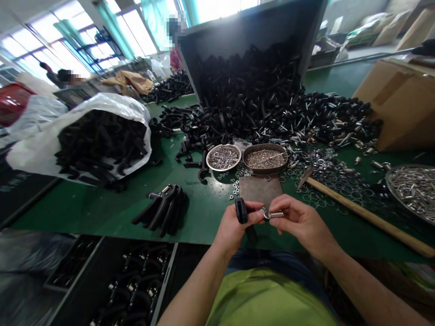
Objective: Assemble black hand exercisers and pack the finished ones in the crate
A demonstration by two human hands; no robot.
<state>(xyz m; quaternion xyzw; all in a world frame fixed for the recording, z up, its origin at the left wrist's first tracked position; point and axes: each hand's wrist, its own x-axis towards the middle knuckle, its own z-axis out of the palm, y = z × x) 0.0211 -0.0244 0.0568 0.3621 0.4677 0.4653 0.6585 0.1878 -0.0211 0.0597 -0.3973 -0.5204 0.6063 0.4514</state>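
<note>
Two hands grip a black part and probable spring over a green table, windows beyond.

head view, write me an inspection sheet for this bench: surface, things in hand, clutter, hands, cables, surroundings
Surface: green tabletop, with a flat metal plate on it.
Things in hand: a black part and a metal coil, close together.
Clutter: heaped black parts, scattered rings, a hammer at right.
Hands: left hand grips the black part; right hand pinches the metal coil.
Cables: nothing seen.
Surroundings: tilted bin at the back, white bag at left, cardboard box at right, windows beyond.
</note>
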